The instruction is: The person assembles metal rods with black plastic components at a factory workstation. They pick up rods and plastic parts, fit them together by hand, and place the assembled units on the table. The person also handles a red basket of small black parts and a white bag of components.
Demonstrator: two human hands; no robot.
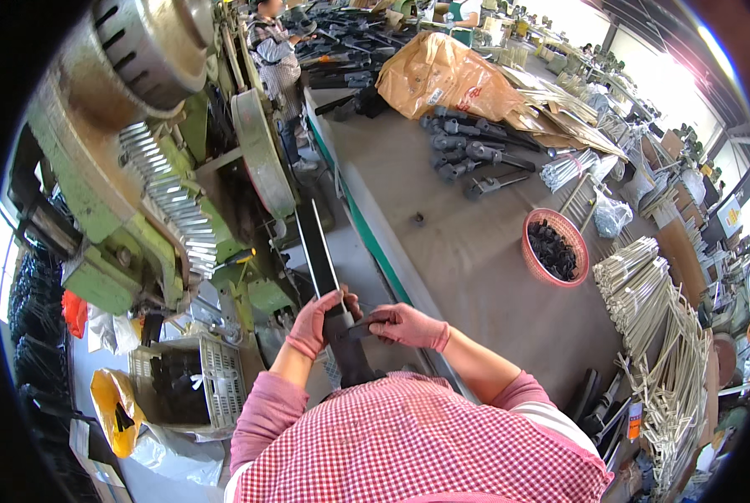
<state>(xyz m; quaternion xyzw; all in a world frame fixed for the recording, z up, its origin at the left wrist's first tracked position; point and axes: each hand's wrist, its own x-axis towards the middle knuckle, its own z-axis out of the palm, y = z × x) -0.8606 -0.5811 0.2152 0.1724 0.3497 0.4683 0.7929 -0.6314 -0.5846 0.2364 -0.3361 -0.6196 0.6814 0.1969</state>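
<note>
In front of my body, my left hand [314,325] is closed around a long, narrow black part with bright silver edges [319,256]. Its far end points away from me, and a wider dark section lies toward my apron. Pinched in the fingers of my gloved right hand [412,326] is a small, flat dark piece [359,328]. That piece lies against or just above the long part, close to my left hand; I cannot tell whether the two are joined. Both hands wear pinkish fingerless or thin gloves.
A green press machine [98,222] stands at the left, above a pale plastic crate [228,387] of dark parts. On the grey table [467,243] to the right are a red basket [532,260] of black pieces, an orange sack [433,71] and rod bundles [643,293]. Another person [278,75] stands beyond.
</note>
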